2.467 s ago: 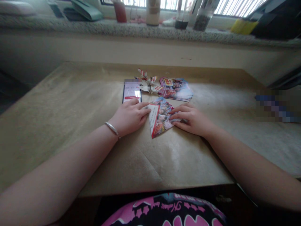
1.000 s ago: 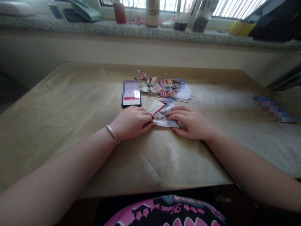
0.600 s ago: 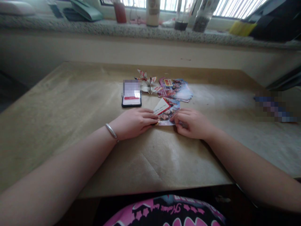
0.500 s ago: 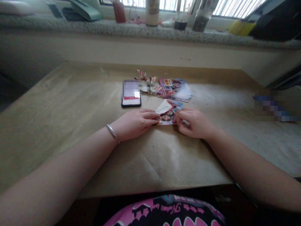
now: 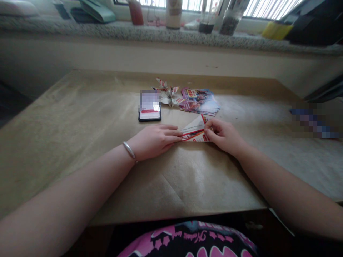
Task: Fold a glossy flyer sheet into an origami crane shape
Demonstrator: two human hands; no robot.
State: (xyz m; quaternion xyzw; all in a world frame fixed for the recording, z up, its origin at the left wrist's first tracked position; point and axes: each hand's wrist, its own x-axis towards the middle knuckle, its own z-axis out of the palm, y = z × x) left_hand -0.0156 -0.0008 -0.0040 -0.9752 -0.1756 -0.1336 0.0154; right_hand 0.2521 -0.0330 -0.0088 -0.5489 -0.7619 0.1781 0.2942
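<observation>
While right hand [image 5: 223,135] pinches folded leaflet [image 5: 194,127] at right edge, left hand [image 5: 158,140] lies flat, gripping nothing, touching left tip; folded leaflet on counter [image 5: 160,185], nearer than leaflet stack [image 5: 202,100]; possible risk: skewed fold, should left hand slip.

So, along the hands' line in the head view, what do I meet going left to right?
Shiny silver metal bracelet, left hand, folded white-and-red printed paper, right hand, pixelated bluish strip, identity unclear.
</observation>
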